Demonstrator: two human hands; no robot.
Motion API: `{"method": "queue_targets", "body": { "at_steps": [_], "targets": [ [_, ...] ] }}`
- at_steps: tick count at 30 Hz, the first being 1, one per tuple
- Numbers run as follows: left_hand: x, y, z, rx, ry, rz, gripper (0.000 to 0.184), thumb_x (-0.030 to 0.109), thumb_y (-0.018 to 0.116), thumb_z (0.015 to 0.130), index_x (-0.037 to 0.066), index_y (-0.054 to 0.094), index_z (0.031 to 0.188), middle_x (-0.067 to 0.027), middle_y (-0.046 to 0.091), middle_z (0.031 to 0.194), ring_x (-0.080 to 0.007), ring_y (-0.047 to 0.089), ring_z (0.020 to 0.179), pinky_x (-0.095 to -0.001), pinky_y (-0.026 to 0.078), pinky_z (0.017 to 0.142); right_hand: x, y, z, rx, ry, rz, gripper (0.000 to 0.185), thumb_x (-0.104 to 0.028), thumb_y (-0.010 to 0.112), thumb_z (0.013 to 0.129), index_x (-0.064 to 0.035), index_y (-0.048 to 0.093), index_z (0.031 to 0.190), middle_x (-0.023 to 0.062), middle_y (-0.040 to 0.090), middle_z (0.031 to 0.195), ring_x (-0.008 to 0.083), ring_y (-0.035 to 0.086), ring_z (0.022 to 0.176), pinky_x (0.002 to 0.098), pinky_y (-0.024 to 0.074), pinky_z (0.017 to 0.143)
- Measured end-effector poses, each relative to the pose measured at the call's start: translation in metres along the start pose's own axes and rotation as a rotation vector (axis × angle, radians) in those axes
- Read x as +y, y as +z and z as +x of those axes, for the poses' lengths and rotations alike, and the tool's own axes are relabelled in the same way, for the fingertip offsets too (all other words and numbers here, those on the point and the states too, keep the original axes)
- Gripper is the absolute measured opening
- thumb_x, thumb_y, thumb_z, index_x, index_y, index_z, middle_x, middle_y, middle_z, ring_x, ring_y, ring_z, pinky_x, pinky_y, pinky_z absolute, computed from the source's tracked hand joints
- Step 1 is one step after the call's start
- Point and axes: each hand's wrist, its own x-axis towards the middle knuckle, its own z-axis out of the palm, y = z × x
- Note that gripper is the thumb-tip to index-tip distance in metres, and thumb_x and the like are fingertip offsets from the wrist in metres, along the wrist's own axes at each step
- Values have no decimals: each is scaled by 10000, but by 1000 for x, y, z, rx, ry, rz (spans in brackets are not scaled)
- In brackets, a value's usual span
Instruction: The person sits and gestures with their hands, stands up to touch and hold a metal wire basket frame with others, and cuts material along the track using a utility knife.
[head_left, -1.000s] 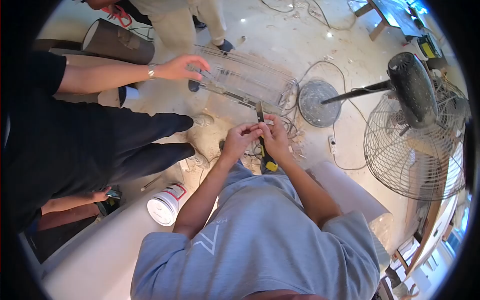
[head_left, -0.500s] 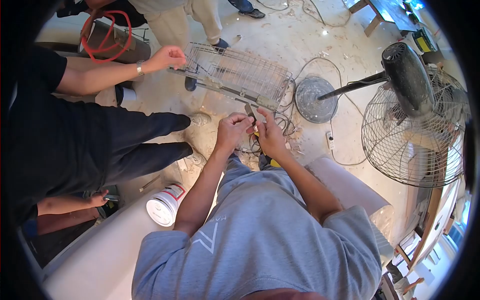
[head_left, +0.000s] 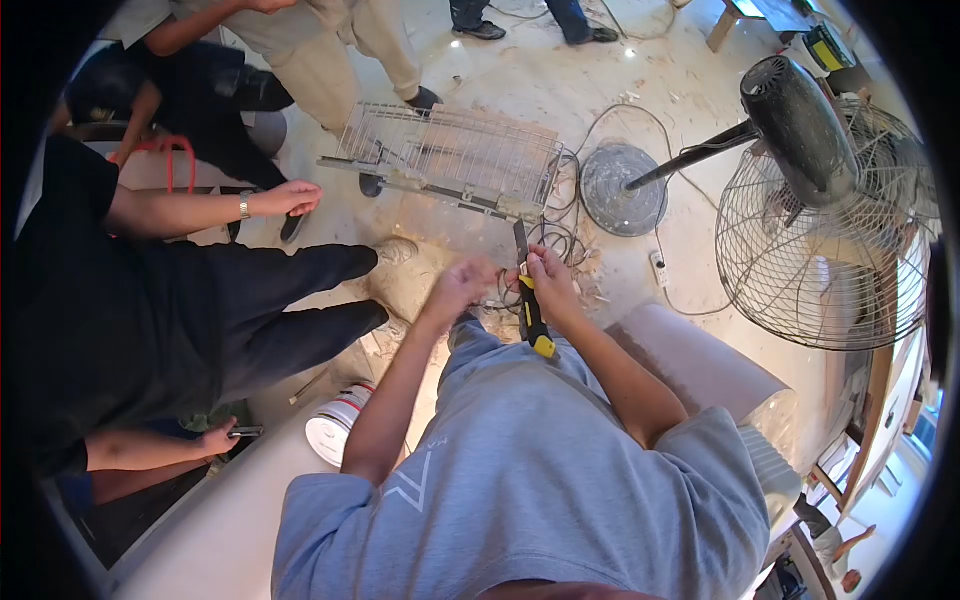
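Note:
My right hand (head_left: pixel 552 283) grips a utility knife (head_left: pixel 534 322) near its upper end. The knife has a black and yellow handle, and its dark blade points away from me, with the handle's yellow end toward my shirt. Just left of the knife is my left hand (head_left: pixel 458 287), its fingers smeared by motion and reaching toward the knife. Whether those fingers touch it I cannot tell. Beyond the blade tip lies a wire rack (head_left: pixel 455 160) with a metal rail along its near side.
A black pedestal fan (head_left: pixel 815 200) stands right on a round base (head_left: pixel 622 190), with cables around it. Rolled sheet material (head_left: pixel 700 365) lies near my right arm. A white bucket (head_left: pixel 335 430) sits at left. Co-workers stand left and ahead; one sleeve's hand (head_left: pixel 285 198) is extended.
My hands have moved apart slightly, and the knife's handle shows more fully beside my right hand. The co-worker's hand at left has drawn back from the rack.

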Motion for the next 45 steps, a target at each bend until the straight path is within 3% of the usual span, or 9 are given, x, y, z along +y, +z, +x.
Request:
{"method": "queue_targets", "body": {
  "at_steps": [7, 15, 18, 22, 25, 31, 35, 38, 45],
  "targets": [
    [-24, 61, -8, -57, 209, -73, 477, 225, 538, 997, 53, 378, 1412, -38, 578, 1208, -95, 581, 1052, -263, 466, 900, -7, 23, 7, 41, -71, -51, 371, -247, 468, 1009, 44, 485, 1237, 102, 660, 924, 148, 640, 789, 269, 511, 739],
    [-6, -6, -17, 266, 159, 173, 276, 296, 628, 944, 67, 544, 1072, -7, 553, 615, -88, 534, 468, -238, 426, 437, 13, 16, 5, -142, -486, -475, 199, -140, 556, 956, -8, 617, 1093, 79, 700, 880, 170, 685, 757, 305, 540, 694],
    [4, -24, -29, 413, 66, 402, 276, 306, 675, 906, 61, 596, 1005, 8, 551, 619, -72, 538, 482, -230, 469, 436, 4, -33, -11, -89, -349, -930, 252, -253, 600, 900, -29, 645, 793, 170, 674, 789, 363, 644, 657, 440, 509, 629],
    [-24, -46, -37, 358, 172, 278, 162, 183, 642, 925, 52, 561, 874, 11, 503, 587, -78, 482, 447, -234, 388, 409, 130, -203, -8, 209, -117, -1334, 252, -278, 598, 874, -44, 689, 873, 210, 675, 930, 356, 662, 837, 491, 499, 711],
    [-55, -69, -38, 387, 159, 367, 167, 166, 667, 901, 41, 573, 956, -5, 517, 580, -84, 474, 417, -254, 398, 395, 168, -287, -87, 220, 624, -1349, 362, -262, 496, 897, -56, 618, 1169, 208, 623, 1188, 369, 598, 1108, 456, 495, 902],
    [-41, -56, -48, 493, 159, 568, 424, 190, 704, 865, 24, 556, 1226, -71, 629, 740, -116, 531, 504, -309, 469, 506, 230, -337, -117, 377, 168, -1346, 257, -113, 614, 805, 17, 633, 1025, 250, 654, 1007, 379, 641, 915, 459, 513, 764],
    [-14, -63, -32, 587, 476, 738, 531, 214, 706, 853, 26, 513, 1311, -114, 640, 773, -167, 579, 627, -332, 505, 633, 157, -258, -26, 156, -13, -1373, 221, -222, 672, 824, -3, 644, 801, 166, 661, 709, 322, 661, 707, 417, 516, 666],
    [32, -56, -43, 661, 251, 657, 604, 252, 693, 854, 47, 468, 1376, -132, 630, 761, -201, 609, 626, -329, 500, 617, 76, -158, 3, -21, -187, -1151, 309, -286, 677, 842, -5, 631, 724, 149, 615, 582, 309, 636, 599, 401, 497, 600],
    [30, -79, -3, 581, 498, 817, 596, 227, 636, 900, 95, 405, 1433, -216, 611, 977, -332, 624, 867, -396, 490, 767, -69, 48, 37, -212, -715, -843, 216, -204, 590, 910, 4, 643, 937, 215, 650, 834, 384, 633, 790, 432, 483, 685]
  ]
}}
